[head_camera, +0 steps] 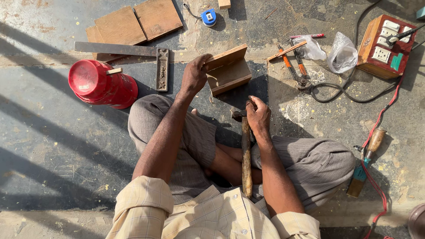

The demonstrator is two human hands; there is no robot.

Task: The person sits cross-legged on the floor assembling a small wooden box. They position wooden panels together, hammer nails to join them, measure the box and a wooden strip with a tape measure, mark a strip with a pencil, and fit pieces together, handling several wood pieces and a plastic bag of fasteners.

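The left hand [195, 75] clamps the L-shaped wooden joint [228, 71] upright on the floor [53, 132], steadying it, while the right hand's [258, 116] grip closes around the hammer [246, 150] near its head.

Single head-worn view, looking steeply down from above the seated person, close over lap and forearms, concrete floor [53, 146] filling the frame, far side at top

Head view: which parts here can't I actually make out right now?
- Hammer head: mostly covered by the right hand.
- Wooden corner piece: its near end is covered by the left hand, so any nail there is unseen.
- Round metal object: cut off by the bottom right corner.
- Tape measure: markings too small.
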